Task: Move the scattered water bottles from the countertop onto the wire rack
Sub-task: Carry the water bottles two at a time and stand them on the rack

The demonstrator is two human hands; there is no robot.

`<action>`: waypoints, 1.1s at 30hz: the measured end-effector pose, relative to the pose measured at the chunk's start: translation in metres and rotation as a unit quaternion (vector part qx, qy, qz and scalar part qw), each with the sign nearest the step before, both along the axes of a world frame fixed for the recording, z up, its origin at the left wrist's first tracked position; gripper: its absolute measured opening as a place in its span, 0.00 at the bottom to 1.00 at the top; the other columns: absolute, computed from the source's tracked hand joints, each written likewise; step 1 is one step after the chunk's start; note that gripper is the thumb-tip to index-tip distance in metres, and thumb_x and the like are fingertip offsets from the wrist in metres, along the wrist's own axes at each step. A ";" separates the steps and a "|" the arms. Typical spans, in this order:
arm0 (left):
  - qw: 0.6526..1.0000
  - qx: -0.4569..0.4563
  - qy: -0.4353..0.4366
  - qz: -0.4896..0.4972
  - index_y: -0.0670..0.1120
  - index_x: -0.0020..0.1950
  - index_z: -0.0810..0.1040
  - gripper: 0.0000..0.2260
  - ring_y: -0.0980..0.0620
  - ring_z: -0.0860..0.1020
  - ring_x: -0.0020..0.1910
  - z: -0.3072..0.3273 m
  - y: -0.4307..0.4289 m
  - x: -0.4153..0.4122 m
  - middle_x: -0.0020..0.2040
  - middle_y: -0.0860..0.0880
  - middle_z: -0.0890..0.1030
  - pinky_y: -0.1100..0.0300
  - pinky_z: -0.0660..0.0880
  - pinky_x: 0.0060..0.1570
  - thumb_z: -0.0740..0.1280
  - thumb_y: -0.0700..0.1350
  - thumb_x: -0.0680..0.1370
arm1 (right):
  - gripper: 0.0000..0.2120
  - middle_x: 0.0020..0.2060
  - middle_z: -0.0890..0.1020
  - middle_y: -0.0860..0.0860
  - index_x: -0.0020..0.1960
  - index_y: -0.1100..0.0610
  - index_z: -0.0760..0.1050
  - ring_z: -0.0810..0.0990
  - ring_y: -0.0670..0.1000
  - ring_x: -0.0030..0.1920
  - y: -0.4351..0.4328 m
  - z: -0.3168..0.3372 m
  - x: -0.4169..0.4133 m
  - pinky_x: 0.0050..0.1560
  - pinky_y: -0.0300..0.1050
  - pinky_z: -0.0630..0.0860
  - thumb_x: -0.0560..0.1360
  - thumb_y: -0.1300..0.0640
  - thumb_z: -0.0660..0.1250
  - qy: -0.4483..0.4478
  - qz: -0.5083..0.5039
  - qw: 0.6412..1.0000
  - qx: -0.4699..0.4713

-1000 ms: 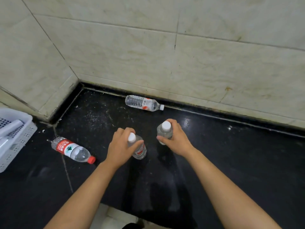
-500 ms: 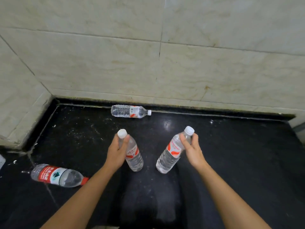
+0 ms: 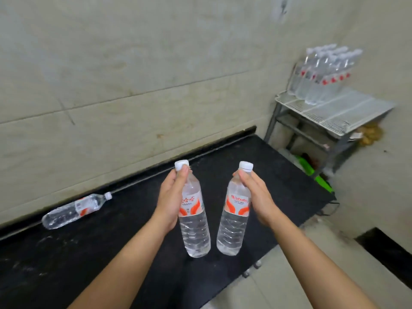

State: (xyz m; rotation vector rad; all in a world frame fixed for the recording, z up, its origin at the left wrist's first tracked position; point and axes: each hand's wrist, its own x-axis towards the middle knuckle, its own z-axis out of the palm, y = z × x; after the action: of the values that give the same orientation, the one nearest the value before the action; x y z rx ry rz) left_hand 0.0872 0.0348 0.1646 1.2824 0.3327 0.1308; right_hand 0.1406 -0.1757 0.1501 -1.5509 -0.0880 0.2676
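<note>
My left hand (image 3: pixel 171 197) grips a clear water bottle (image 3: pixel 195 228) with a white cap and orange label near its neck, held upright above the black countertop (image 3: pixel 66 253). My right hand (image 3: pixel 256 195) holds a second matching water bottle (image 3: pixel 234 228) the same way, close beside the first. A third water bottle (image 3: pixel 71 211) lies on its side against the wall at the left. The white wire rack (image 3: pixel 334 114) stands at the far right past the counter's end, with several upright bottles (image 3: pixel 323 74) in its back corner.
Tiled walls (image 3: pixel 133 74) close in the counter at the back. Below the rack's top shelf are a grey frame and a green object (image 3: pixel 312 168). Pale floor tiles (image 3: pixel 289 275) lie off the counter's right edge, and a black ledge (image 3: pixel 385 246) sits at the lower right.
Both hands have lifted their bottles off the countertop and hold them upright. My view has swung right, bringing the wire rack in; the red-labelled bottle at the left has left the frame.
</note>
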 end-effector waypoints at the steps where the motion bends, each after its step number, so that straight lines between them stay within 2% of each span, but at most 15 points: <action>1: 1.000 0.001 -0.002 -0.016 0.46 0.54 0.79 0.19 0.49 0.82 0.44 0.005 -0.025 0.004 0.45 0.47 0.83 0.53 0.79 0.49 0.67 0.59 0.73 | 0.19 0.45 0.84 0.55 0.51 0.56 0.78 0.84 0.55 0.48 -0.027 0.005 -0.001 0.56 0.54 0.80 0.74 0.40 0.66 -0.005 -0.023 1.000 0.010; 4: 0.998 0.009 -0.005 -0.058 0.48 0.52 0.80 0.18 0.48 0.83 0.44 0.015 -0.106 0.014 0.45 0.49 0.84 0.50 0.80 0.50 0.68 0.60 0.71 | 0.18 0.45 0.84 0.60 0.47 0.53 0.81 0.83 0.60 0.47 -0.111 0.013 -0.003 0.52 0.57 0.80 0.71 0.39 0.70 -0.014 -0.087 0.995 0.045; 7: 0.996 0.021 0.001 -0.085 0.48 0.54 0.81 0.19 0.47 0.83 0.47 0.018 -0.194 0.025 0.50 0.48 0.85 0.47 0.79 0.53 0.68 0.60 0.72 | 0.20 0.43 0.83 0.59 0.43 0.51 0.84 0.81 0.60 0.45 -0.202 0.020 -0.001 0.52 0.56 0.77 0.63 0.35 0.76 -0.024 -0.134 0.988 0.077; 9: 0.994 0.029 -0.001 -0.107 0.47 0.55 0.81 0.20 0.46 0.83 0.47 0.020 -0.253 0.034 0.50 0.47 0.84 0.47 0.79 0.52 0.68 0.60 0.73 | 0.26 0.42 0.83 0.60 0.44 0.55 0.83 0.80 0.60 0.44 -0.262 0.025 0.000 0.52 0.55 0.75 0.60 0.35 0.78 -0.030 -0.149 0.985 0.076; 12: 0.989 0.047 -0.017 -0.140 0.43 0.55 0.79 0.20 0.46 0.82 0.44 0.025 -0.334 0.047 0.46 0.44 0.82 0.50 0.79 0.48 0.66 0.59 0.75 | 0.28 0.39 0.81 0.61 0.46 0.65 0.79 0.78 0.59 0.41 -0.343 0.031 0.006 0.48 0.55 0.73 0.63 0.39 0.75 -0.051 -0.164 0.982 0.078; 16: 0.985 0.059 -0.058 -0.154 0.42 0.52 0.77 0.18 0.45 0.80 0.41 0.040 -0.412 0.070 0.42 0.42 0.79 0.52 0.79 0.43 0.65 0.57 0.77 | 0.15 0.33 0.80 0.51 0.36 0.52 0.79 0.77 0.51 0.35 -0.425 0.040 0.025 0.41 0.46 0.72 0.63 0.40 0.74 -0.071 -0.184 0.979 0.058; 19: 0.984 0.053 -0.078 -0.152 0.43 0.51 0.78 0.15 0.46 0.80 0.41 0.049 -0.449 0.095 0.43 0.43 0.81 0.52 0.79 0.44 0.64 0.55 0.78 | 0.19 0.33 0.80 0.50 0.40 0.55 0.78 0.77 0.48 0.34 -0.468 0.044 0.047 0.38 0.42 0.73 0.62 0.40 0.74 -0.083 -0.207 0.971 0.083; 21: 0.984 0.052 -0.086 -0.148 0.41 0.52 0.78 0.18 0.46 0.81 0.41 0.053 -0.466 0.117 0.43 0.42 0.81 0.51 0.78 0.44 0.65 0.56 0.77 | 0.27 0.37 0.81 0.53 0.46 0.62 0.79 0.79 0.50 0.37 -0.488 0.045 0.069 0.41 0.44 0.75 0.60 0.39 0.74 -0.086 -0.238 0.962 0.099; 22: 0.984 0.053 -0.089 -0.144 0.41 0.53 0.77 0.19 0.45 0.81 0.41 0.054 -0.473 0.129 0.43 0.42 0.81 0.50 0.78 0.45 0.65 0.57 0.76 | 0.31 0.39 0.82 0.54 0.48 0.63 0.78 0.80 0.54 0.40 -0.496 0.045 0.081 0.44 0.47 0.76 0.60 0.38 0.74 -0.079 -0.250 0.959 0.110; 24: 0.984 0.053 -0.101 -0.138 0.43 0.51 0.78 0.19 0.46 0.81 0.40 0.055 -0.487 0.158 0.42 0.43 0.81 0.50 0.78 0.45 0.67 0.59 0.75 | 0.28 0.41 0.83 0.56 0.50 0.60 0.78 0.82 0.63 0.44 -0.509 0.043 0.110 0.50 0.56 0.78 0.61 0.39 0.76 -0.057 -0.266 0.951 0.145; 27: 0.982 0.039 -0.131 -0.127 0.45 0.47 0.78 0.18 0.50 0.81 0.35 0.055 -0.508 0.213 0.39 0.46 0.81 0.57 0.80 0.37 0.70 0.60 0.73 | 0.19 0.39 0.84 0.56 0.49 0.56 0.79 0.84 0.67 0.48 -0.529 0.043 0.162 0.54 0.62 0.79 0.67 0.43 0.76 -0.045 -0.271 0.947 0.169; 30: 0.979 0.016 -0.157 -0.127 0.45 0.50 0.78 0.18 0.50 0.81 0.36 0.054 -0.528 0.280 0.41 0.45 0.81 0.58 0.80 0.36 0.69 0.60 0.72 | 0.15 0.39 0.84 0.54 0.48 0.55 0.79 0.84 0.61 0.46 -0.546 0.054 0.220 0.51 0.56 0.80 0.71 0.45 0.75 -0.055 -0.255 0.952 0.163; 33: 0.974 0.017 -0.185 -0.130 0.49 0.49 0.79 0.19 0.51 0.81 0.38 0.065 -0.547 0.349 0.42 0.47 0.82 0.58 0.80 0.37 0.71 0.63 0.70 | 0.21 0.38 0.85 0.52 0.54 0.61 0.80 0.85 0.51 0.39 -0.561 0.080 0.280 0.40 0.44 0.81 0.70 0.46 0.73 -0.068 -0.243 0.955 0.155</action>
State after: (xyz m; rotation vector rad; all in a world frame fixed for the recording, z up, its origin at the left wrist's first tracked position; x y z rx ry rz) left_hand 0.4365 -0.5123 0.2296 1.2945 -0.1581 0.1489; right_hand 0.4208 -0.7362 0.2305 -1.2286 0.1379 -0.2353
